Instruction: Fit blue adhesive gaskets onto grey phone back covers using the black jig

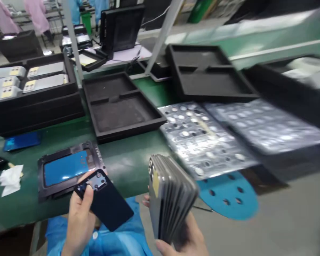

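Note:
My left hand [80, 220] holds a dark phone back cover [105, 201] by its camera-hole end, tilted over my blue-gowned lap. My right hand [185, 241] grips a fanned stack of several grey phone back covers [170, 195] from below, standing on edge. Just beyond the left hand a black fixture [46, 190] lies on the green bench, with a blue-filmed cover [65, 167] seated in it.
Empty black foam trays [117, 106] [208, 71] sit further back. A black tray stack at left holds grey covers [29, 76]. Clear blister sheets of small round parts [202, 138] lie right. A blue perforated disc [229, 195], a blue cover [21, 141] and white wipes [10, 179] lie nearby. People in pink gowns [37, 14] work behind.

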### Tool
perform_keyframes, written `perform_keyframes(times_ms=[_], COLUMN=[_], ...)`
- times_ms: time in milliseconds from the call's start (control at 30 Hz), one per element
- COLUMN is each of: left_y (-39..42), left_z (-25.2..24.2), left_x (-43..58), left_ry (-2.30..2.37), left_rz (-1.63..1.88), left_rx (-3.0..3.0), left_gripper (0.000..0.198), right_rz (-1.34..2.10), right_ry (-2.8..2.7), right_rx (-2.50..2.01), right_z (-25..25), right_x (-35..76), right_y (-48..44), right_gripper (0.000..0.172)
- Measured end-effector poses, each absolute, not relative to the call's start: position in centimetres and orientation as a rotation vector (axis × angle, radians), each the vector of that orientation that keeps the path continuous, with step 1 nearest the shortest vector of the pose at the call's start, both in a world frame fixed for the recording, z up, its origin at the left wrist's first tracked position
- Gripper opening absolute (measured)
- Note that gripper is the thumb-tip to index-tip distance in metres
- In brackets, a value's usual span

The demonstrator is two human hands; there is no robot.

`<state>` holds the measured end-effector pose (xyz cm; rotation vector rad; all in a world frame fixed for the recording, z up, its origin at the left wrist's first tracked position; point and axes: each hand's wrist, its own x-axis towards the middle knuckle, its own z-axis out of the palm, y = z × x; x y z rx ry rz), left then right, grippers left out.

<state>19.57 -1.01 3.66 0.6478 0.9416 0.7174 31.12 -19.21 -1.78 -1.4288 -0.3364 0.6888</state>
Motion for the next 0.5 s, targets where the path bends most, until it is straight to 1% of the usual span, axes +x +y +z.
perform_keyframes(times_ms=[67, 100, 167, 233, 267, 367, 433, 500], left_y=[-1.9, -2.4, -2.9, -3.2, -3.3, -3.4, -3.5, -3.6], left_z=[2.7, 2.2, 1.2, 0.4, 0.0, -0.9, -0.9, -0.6], left_x=[22.2, 23.6, 26.0, 27.6, 28.1, 28.7, 28.7, 28.9], left_ry=[0.834, 0.783, 0.728, 0.724, 0.736, 0.772, 0.771, 0.75], left_rz=[0.626, 0.565, 0.493, 0.464, 0.473, 0.556, 0.602, 0.63], left_rx=[0.66, 0.648, 0.601, 0.552, 0.532, 0.472, 0.439, 0.413], left_gripper=[0.05, 0.051, 0.056, 0.059, 0.061, 0.065, 0.07, 0.069], right_rz=[0.54, 0.481, 0.401, 0.382, 0.396, 0.442, 0.443, 0.436], right_ry=[-0.387, -0.437, -0.571, -0.674, -0.699, -0.707, -0.723, -0.747], right_rx=[-1.563, -1.634, -1.773, -1.87, -1.886, -1.883, -1.875, -1.875], right_z=[-2.4, -2.8, -3.7, -4.7, -5.1, -5.9, -5.8, -5.4], right_x=[31.8, 32.2, 33.0, 33.7, 34.0, 34.3, 34.2, 34.1], right_y=[-19.9, -20.0, -19.7, -18.9, -18.4, -17.0, -16.5, -16.2], right_gripper=[0.085, 0.083, 0.072, 0.062, 0.06, 0.059, 0.061, 0.062])
